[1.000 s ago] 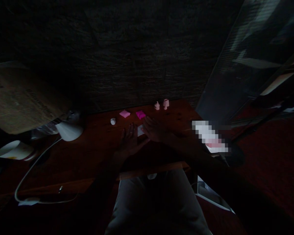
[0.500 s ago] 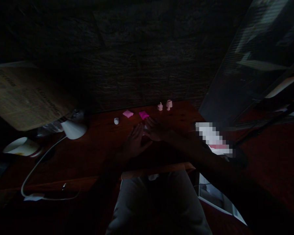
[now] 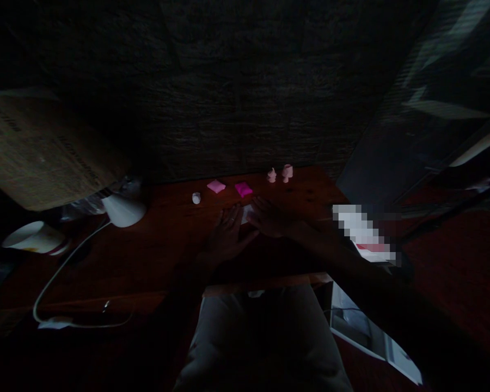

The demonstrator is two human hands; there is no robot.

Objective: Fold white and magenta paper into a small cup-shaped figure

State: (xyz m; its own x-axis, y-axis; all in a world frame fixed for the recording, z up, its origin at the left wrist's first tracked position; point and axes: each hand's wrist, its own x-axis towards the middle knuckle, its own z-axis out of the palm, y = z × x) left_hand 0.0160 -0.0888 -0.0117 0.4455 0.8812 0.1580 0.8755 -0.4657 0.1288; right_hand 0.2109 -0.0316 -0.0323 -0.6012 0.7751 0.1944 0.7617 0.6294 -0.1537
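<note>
My left hand (image 3: 227,235) lies flat on the wooden table (image 3: 167,239), fingers stretched forward, a ring on one finger. Beside it my right hand (image 3: 269,219) is flat too, its fingers pointing forward and left. Between the two sets of fingertips shows a thin whitish piece (image 3: 247,213), partly covered; its kind is unclear in the dark. Just beyond the fingers sits a magenta cushion-shaped piece (image 3: 243,189). Left of that are a light pink cushion-shaped piece (image 3: 216,186) and a small white lump (image 3: 196,198).
Two small pink figures, a pointed one (image 3: 271,175) and a lamp-shaped one (image 3: 287,172), stand at the back right. A table lamp (image 3: 124,211) with a printed shade, its white cord (image 3: 44,288) and a tipped paper cup (image 3: 35,237) are left. A dark wall (image 3: 228,98) rises behind.
My hands have drawn slightly apart at the fingertips, and more of the whitish piece shows between them. The view has shifted slightly.
</note>
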